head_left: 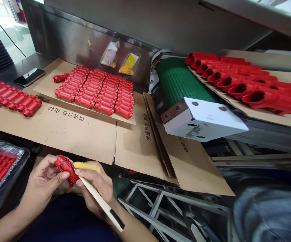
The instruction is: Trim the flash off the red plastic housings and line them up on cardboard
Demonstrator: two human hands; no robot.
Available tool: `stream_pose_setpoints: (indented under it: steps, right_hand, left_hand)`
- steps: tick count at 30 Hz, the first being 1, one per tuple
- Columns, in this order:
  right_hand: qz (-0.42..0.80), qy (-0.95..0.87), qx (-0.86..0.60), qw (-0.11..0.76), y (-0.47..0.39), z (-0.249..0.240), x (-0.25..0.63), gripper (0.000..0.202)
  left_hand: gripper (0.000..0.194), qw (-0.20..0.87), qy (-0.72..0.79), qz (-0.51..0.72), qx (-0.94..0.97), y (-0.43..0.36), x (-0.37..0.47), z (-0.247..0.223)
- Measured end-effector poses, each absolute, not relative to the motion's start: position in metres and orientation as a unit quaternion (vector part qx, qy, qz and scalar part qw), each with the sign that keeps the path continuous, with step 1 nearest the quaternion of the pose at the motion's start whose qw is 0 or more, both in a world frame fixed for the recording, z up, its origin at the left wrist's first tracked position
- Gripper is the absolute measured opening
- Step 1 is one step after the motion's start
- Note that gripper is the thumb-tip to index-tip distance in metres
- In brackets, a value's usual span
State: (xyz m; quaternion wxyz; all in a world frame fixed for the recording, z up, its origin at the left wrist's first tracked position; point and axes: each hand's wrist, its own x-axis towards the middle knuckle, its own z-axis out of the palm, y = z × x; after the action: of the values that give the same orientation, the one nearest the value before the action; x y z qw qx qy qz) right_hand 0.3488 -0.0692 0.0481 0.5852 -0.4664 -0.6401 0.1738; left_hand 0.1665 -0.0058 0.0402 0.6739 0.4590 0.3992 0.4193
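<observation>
My left hand (pixel 43 178) is closed around a red plastic part (pixel 66 168), a short ribbed tube, with the thumb pressed along its side. In my right hand (pixel 100 188) is a slim cream-coloured tool (pixel 98 198) with a black band near its rear end. Its tip meets the red part or lies right beside it; the fingers hide the exact contact. A yellow finger cot (pixel 87 166) covers the right index finger. Both hands are in front of my lap, below the edge of the cardboard-covered table.
Rows of red parts (pixel 95 89) lie on a cardboard sheet (pixel 44 88), near a black phone (pixel 29 77). Two small plastic bags (pixel 130 64) sit behind. A green conveyor belt (pixel 183 80) stands right, beside more red tubes (pixel 251 89). A lined crate (pixel 21 158) holds red parts lower left.
</observation>
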Motion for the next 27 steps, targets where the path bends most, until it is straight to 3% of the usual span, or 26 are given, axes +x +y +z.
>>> stream_pose_setpoints:
  steps: [15,27]
  right_hand:
    - [0.158,-0.641,-0.461,0.594,-0.0691,0.0453,0.3393,0.033]
    - [0.194,-0.617,-0.482,0.591,-0.074,0.0493,0.3466,0.026]
  left_hand:
    - [0.015,0.687,0.392,0.425,0.44,-0.0121,0.1684,0.0416]
    - [0.016,0.689,0.389,0.421,0.443,-0.0121,0.1656,0.0355]
